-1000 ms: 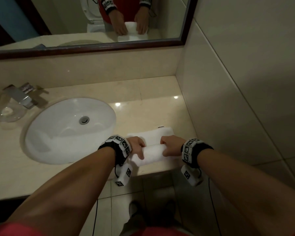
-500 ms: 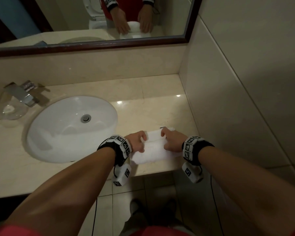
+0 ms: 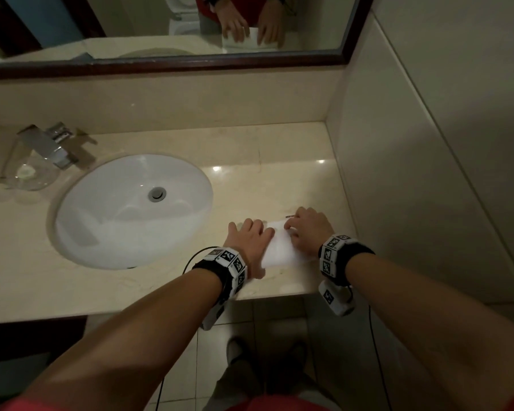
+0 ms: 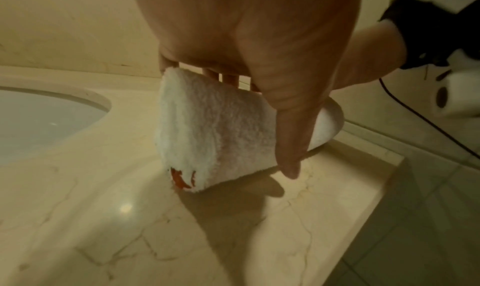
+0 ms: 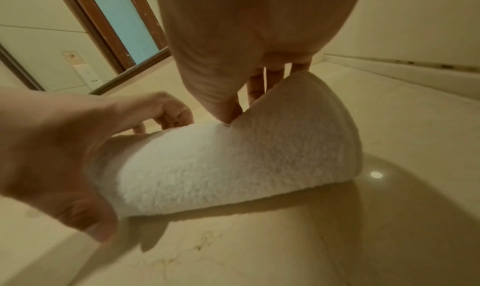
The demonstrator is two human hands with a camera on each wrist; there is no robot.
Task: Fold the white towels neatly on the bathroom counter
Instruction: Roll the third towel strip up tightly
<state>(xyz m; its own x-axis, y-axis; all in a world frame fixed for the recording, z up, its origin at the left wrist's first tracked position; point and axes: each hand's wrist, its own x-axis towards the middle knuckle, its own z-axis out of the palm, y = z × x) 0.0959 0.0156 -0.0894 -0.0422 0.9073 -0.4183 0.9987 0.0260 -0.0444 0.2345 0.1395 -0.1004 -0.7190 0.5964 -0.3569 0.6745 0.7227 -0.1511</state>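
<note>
A folded white towel lies on the beige counter near its front right corner. My left hand rests flat on the towel's left end with fingers spread. In the left wrist view its thumb runs along the near edge of the towel. My right hand sits on the right end with fingers curled. The right wrist view shows its thumb tucked into the fold of the towel and its fingers over the far side. A small label sticks out beyond the right hand.
A white oval sink is set into the counter left of the towel, with a chrome faucet and a glass dish behind it. The tiled wall stands close on the right. The counter's front edge is just below my wrists.
The near part of the towel was folded over away from me onto the far part. Both hands moved forward with it, and the left hand went from gripping to lying flat.
</note>
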